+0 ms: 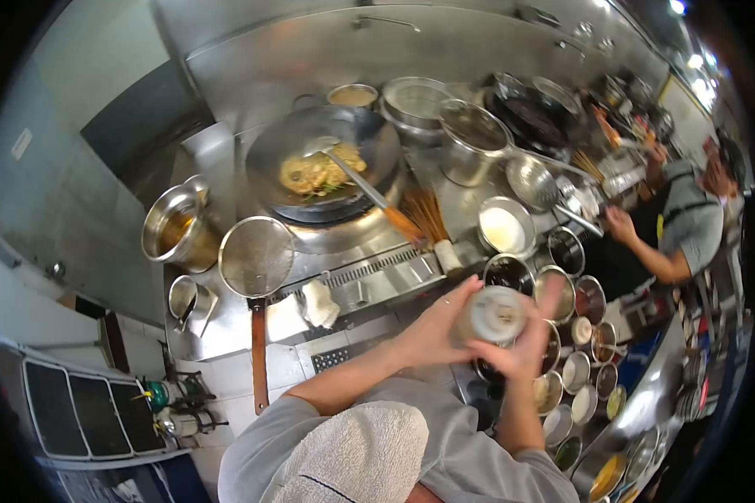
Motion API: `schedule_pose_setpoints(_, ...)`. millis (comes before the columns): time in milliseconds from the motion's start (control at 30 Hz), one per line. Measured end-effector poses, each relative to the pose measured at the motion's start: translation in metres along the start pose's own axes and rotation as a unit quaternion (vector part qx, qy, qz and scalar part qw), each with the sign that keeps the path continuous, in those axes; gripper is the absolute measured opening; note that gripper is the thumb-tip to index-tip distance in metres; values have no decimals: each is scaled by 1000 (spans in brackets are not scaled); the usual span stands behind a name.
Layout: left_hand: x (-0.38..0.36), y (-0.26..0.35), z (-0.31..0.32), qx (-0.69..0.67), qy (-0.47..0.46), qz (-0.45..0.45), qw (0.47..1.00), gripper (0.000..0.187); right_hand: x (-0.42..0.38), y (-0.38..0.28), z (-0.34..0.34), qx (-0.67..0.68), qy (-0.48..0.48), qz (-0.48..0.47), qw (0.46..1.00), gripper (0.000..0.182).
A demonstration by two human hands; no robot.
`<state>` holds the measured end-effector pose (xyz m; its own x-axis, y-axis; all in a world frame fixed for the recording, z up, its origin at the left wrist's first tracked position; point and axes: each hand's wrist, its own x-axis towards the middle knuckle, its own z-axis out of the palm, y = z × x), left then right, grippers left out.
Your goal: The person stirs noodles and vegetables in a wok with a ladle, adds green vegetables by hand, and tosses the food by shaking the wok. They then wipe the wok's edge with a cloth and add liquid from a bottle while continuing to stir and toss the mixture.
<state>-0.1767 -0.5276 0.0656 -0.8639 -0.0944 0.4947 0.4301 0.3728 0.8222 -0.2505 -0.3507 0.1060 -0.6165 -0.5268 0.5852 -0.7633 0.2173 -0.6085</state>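
My left hand [440, 325] is closed around the left side of a translucent plastic jar [497, 316] with a whitish round top. On its other side, my right hand [524, 345] grips the same jar, thumb across the near edge and fingers smeared by motion. What the jar contains is hard to make out. Both hands are over the front edge of the stove, beside several seasoning pots. Farther off, a black wok [268, 155] holds yellowish food [306, 174] with green bits. A long-handled wok ladle [361, 180] rests in it, its wooden end toward me.
A bamboo brush [425, 214] lies right of the wok. A wooden-handled strainer [257, 256] and a metal pot [169, 230] stand left. A white cloth [320, 303] lies on the front edge. A perforated ladle [532, 184] and a co-worker [692, 210] are at the right.
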Motion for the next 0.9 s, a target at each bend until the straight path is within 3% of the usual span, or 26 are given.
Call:
schedule_pose_setpoints(33, -2, 1, -20, -37, 90, -95, 991, 88, 24, -10, 40, 97, -42, 14, 994, 133)
schedule_pose_setpoints(67, -12, -29, -43, 69, 160, -73, 982, 83, 45, -15, 80, 331, -41, 112, 936, 126)
schedule_pose_setpoints(133, -25, -31, -108, 106, 215, -165, 957, 77, 103, 4, 130, 470, -143, 69, 868, 113)
schedule_pose_setpoints(200, -42, -41, -164, 149, 281, -208, 925, 73, 169, 18, 167, 156, -181, 3, 971, 106)
schedule_pose_setpoints(267, -51, -45, -216, 195, 325, -231, 896, 70, 202, 42, 226, -81, -231, -43, 969, 94)
schedule_pose_setpoints(333, -50, -38, -259, 251, 329, -235, 880, 68, 211, 84, 272, -145, -377, -24, 914, 90)
schedule_pose_setpoints(367, -52, -43, -279, 298, 323, -237, 866, 67, 211, 95, 285, -173, -446, -10, 878, 88)
schedule_pose_setpoints(467, -45, -49, -330, 378, 287, -233, 849, 68, 229, 60, 255, 33, -464, 167, 869, 85)
schedule_pose_setpoints(567, -23, -59, -366, 479, 214, -255, 812, 71, 193, 41, 248, 229, -342, 229, 882, 77)
schedule_pose_setpoints(667, 9, -81, -391, 559, 127, -243, 783, 76, 164, 21, 250, 438, -263, 270, 816, 68)
schedule_pose_setpoints(733, 32, -92, -393, 595, 85, -258, 756, 77, 154, 9, 242, 454, -251, 300, 801, 64)
schedule_pose_setpoints(767, 38, -108, -400, 610, 63, -213, 761, 78, 151, 3, 236, 470, -259, 297, 790, 61)
schedule_pose_setpoints(900, 73, -127, -388, 704, -40, -213, 676, 70, 150, 0, 219, 517, -283, 300, 750, 47)
